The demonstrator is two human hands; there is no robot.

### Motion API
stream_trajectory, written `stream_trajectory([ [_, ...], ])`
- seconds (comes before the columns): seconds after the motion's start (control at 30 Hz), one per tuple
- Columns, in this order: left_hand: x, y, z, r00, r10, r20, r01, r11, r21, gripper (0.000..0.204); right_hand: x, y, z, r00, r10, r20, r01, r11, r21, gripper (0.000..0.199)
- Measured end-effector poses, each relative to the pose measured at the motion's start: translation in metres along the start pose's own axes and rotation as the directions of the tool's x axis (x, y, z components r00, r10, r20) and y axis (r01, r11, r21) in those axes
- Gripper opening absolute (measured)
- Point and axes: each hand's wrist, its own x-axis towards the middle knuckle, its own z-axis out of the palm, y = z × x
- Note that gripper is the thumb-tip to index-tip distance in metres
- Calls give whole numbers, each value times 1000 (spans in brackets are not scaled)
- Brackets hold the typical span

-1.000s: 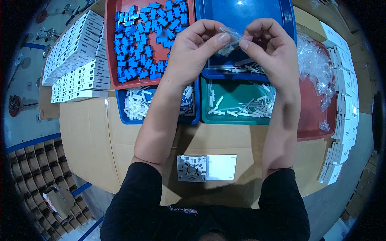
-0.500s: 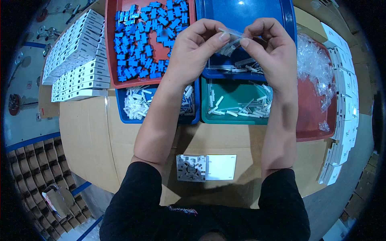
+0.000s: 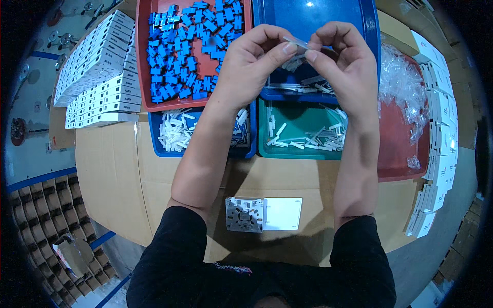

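Note:
Above the blue trays, both my hands pinch the top edge of a small clear plastic bag (image 3: 296,42). My left hand (image 3: 259,61) grips its left end between thumb and forefinger; my right hand (image 3: 343,59) has the right end. Pale slim pieces show below the edge, though whether they are inside the bag or in the tray behind I cannot tell. Under my hands lies a blue tray (image 3: 316,15) with thin pieces along its near side. Closer to me, a green tray (image 3: 287,109) holds loose white and clear sticks.
A red tray (image 3: 197,57) of blue plastic clips stands at left, above a blue tray (image 3: 161,153) of white plugs. Clear bags lie in another red tray (image 3: 398,138). White boxes (image 3: 102,61) are stacked on both sides. A flat open white box (image 3: 282,213) lies on the cardboard.
My fingers have shifted slightly on the bag's edge, and its strip tilts a little more. My arms stay in nearly the same place.

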Motion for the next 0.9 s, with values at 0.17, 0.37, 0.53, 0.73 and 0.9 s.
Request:
stream_trajectory([
  [0.17, -1, -1, -2, 1000, 9, 20, -10, 1000, 20, 19, 0, 3, 0, 1000, 5, 7, -5, 1000, 4, 30],
  [0.37, 0, -1, -1, 999, -1, 34, 0, 1000, 8, 19, 0, 0, 0, 1000, 5, 14, -5, 1000, -11, 30],
  [0.53, 0, -3, -1, 999, 2, 42, -3, 999, 33, 18, 0, 1, 1, 1000, 10, 12, -10, 1000, 19, 31],
  [0.73, 0, -1, -2, 999, -3, 53, 1, 999, 38, 18, 0, 3, 2, 1000, 1, 2, -1, 1000, 6, 30],
  [0.9, 1, -2, 1, 998, -41, 54, 41, 999, 5, 19, 1, -1, 2, 999, -48, -16, 48, 999, -11, 29],
])
